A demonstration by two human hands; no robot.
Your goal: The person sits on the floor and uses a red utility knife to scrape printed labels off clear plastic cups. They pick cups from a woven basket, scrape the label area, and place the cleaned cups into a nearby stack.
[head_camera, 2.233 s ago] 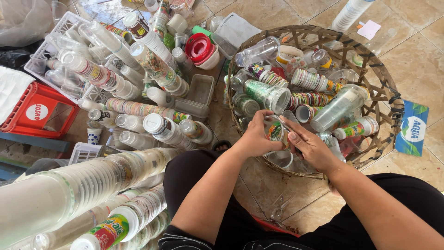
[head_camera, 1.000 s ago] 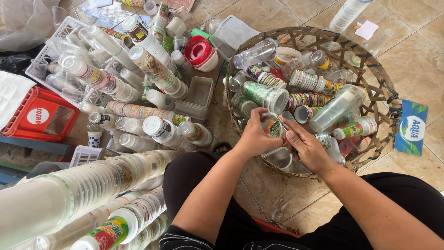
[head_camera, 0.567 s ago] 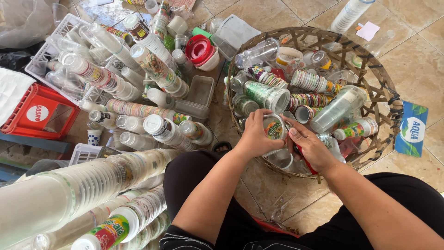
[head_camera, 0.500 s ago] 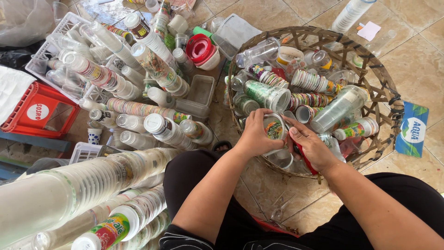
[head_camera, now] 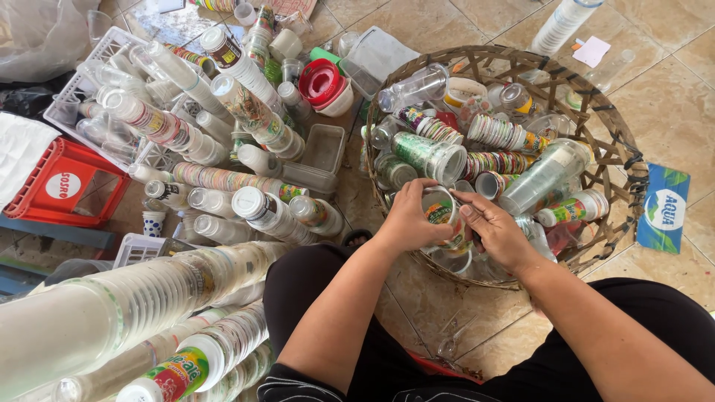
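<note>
right hand (head_camera: 497,232) now back at the plastic cup (head_camera: 443,216), fingers on its rim again after dropping lower toward the near edge of the basket (head_camera: 622,160)

Both forearms reach forward, left hand (head_camera: 408,216) curled in a grip, right hand (head_camera: 497,234) beside it, fingers bent inward.

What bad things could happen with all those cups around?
The cup, pinched between the left hand and right hand, might crack if squeezed hard. The loose cups heaped in the woven basket could tumble out if bumped. The long cup stacks lying beside the knee could roll or slide apart.
</note>
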